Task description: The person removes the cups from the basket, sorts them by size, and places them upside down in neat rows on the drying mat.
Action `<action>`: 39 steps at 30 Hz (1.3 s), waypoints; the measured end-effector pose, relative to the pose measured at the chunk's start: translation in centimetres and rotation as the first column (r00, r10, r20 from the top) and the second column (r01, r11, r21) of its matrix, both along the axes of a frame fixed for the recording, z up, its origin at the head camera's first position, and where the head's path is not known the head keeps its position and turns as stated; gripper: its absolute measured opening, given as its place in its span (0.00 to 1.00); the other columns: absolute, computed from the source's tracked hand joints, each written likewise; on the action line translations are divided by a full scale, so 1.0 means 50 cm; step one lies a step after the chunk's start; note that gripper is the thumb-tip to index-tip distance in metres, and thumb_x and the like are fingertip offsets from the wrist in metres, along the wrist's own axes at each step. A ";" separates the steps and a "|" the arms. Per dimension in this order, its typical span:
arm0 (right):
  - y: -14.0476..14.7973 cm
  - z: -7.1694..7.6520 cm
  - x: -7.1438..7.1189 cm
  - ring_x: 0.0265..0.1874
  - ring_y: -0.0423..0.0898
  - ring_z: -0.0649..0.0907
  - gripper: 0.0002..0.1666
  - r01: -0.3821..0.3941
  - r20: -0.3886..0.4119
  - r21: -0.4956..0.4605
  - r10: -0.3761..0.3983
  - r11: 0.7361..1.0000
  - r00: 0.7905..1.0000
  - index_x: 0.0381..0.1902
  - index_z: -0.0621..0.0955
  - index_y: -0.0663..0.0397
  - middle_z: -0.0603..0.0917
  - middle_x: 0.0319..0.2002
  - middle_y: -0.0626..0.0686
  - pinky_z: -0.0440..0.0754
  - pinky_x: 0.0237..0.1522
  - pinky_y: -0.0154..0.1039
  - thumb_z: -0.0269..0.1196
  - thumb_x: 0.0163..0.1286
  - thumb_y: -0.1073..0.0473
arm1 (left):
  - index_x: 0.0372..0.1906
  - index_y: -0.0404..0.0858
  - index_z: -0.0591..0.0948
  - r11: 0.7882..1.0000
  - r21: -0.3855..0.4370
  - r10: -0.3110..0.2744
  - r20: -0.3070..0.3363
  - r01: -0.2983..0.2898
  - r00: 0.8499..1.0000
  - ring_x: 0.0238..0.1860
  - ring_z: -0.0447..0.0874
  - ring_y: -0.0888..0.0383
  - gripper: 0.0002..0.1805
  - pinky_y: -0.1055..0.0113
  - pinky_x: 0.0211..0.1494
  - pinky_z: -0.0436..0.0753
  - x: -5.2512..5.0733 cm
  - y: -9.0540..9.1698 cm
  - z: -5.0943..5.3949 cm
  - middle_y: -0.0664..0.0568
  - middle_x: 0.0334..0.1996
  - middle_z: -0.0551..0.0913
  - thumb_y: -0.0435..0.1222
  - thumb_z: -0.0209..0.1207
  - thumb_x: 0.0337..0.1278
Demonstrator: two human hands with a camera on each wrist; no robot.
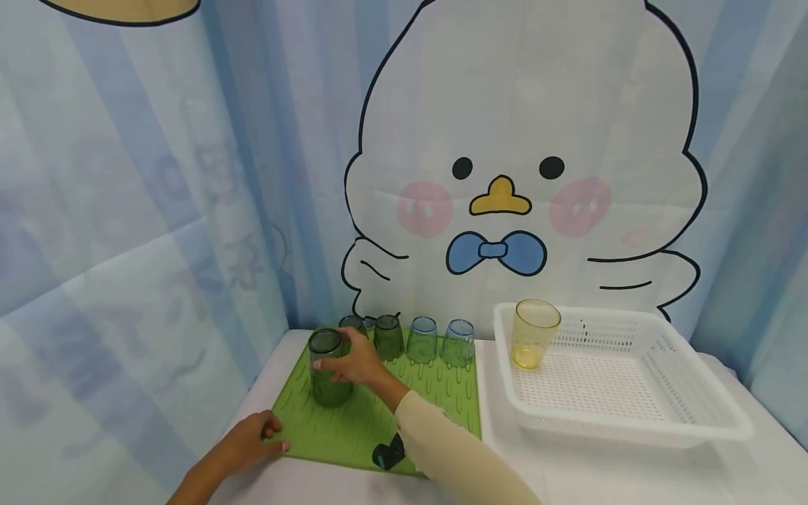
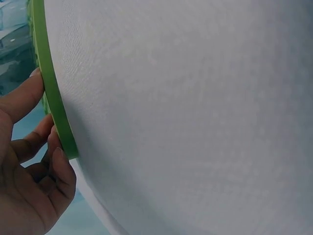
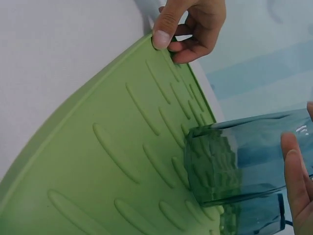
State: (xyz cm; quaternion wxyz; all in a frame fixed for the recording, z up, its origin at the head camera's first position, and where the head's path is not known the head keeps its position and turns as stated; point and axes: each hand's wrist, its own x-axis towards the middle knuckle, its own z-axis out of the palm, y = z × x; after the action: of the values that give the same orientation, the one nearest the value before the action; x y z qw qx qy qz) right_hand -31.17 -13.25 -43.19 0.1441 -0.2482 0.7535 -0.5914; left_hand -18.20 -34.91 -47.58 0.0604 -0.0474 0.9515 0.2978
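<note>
My right hand (image 1: 353, 358) grips a tall blue-grey glass (image 1: 330, 382) near its upper end, thumb on one side and fingers on the other. In the right wrist view, the glass's (image 3: 230, 161) lower end meets the ribbed green mat (image 3: 112, 181). At the mat's near left corner, my left hand (image 1: 249, 442) pinches the edge between thumb and curled fingers, as the left wrist view also shows with the green mat edge (image 2: 56, 103). Along the back of the mat stand two darker glasses, one (image 1: 388, 338) beside a partly hidden one (image 1: 352, 325), and two blue-tinted glasses (image 1: 421, 342).
Right of the mat, a white perforated basket (image 1: 631, 424) sits on the white-covered table (image 1: 568, 470). A yellow glass (image 1: 533, 337) leans slightly inside its left end. Light blue curtains (image 1: 158, 245) with a cartoon bird enclose the back and sides.
</note>
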 end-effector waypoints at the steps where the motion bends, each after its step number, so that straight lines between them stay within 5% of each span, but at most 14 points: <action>1: 0.000 0.001 0.001 0.27 0.54 0.88 0.48 0.001 -0.001 0.009 -0.001 1.000 1.000 0.75 0.65 0.52 0.68 0.71 0.61 0.86 0.33 0.40 0.74 0.62 0.53 | 0.44 0.31 0.79 1.000 0.000 0.000 0.000 0.000 1.000 0.41 0.79 0.53 0.21 0.51 0.50 0.80 0.000 0.000 -0.001 0.50 0.37 0.79 0.41 0.73 0.53; 7: 0.000 0.008 0.005 0.33 0.63 0.88 0.48 0.006 -0.003 0.048 -0.006 0.999 1.000 0.76 0.64 0.52 0.67 0.73 0.61 0.86 0.33 0.39 0.73 0.63 0.51 | 0.44 0.32 0.79 1.000 0.015 0.003 -0.006 -0.003 1.000 0.42 0.79 0.54 0.21 0.51 0.51 0.80 -0.001 0.000 -0.005 0.50 0.37 0.80 0.41 0.73 0.52; 32: 0.016 0.023 -0.003 0.34 0.62 0.88 0.46 -0.016 0.017 0.126 0.014 0.992 1.000 0.74 0.67 0.48 0.72 0.70 0.58 0.85 0.37 0.39 0.74 0.61 0.50 | 0.44 0.33 0.80 1.000 0.023 -0.005 -0.022 0.005 1.000 0.40 0.78 0.55 0.20 0.56 0.46 0.79 -0.001 -0.005 -0.007 0.51 0.37 0.79 0.41 0.73 0.53; 39: 0.058 0.041 -0.016 0.34 0.61 0.89 0.46 -0.025 0.009 0.105 0.025 0.994 1.000 0.74 0.67 0.53 0.68 0.71 0.63 0.87 0.40 0.47 0.75 0.61 0.52 | 0.44 0.32 0.80 0.999 0.039 -0.010 -0.028 0.011 1.000 0.40 0.78 0.55 0.20 0.56 0.46 0.79 0.001 -0.006 -0.007 0.50 0.37 0.80 0.41 0.72 0.53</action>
State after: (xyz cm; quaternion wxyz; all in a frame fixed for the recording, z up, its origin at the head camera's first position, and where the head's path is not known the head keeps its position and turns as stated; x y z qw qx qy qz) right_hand -31.97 -10.33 -41.14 0.1671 -0.2475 0.7799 -0.5500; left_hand -18.14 -35.21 -47.91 0.0495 -0.0369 0.9465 0.3167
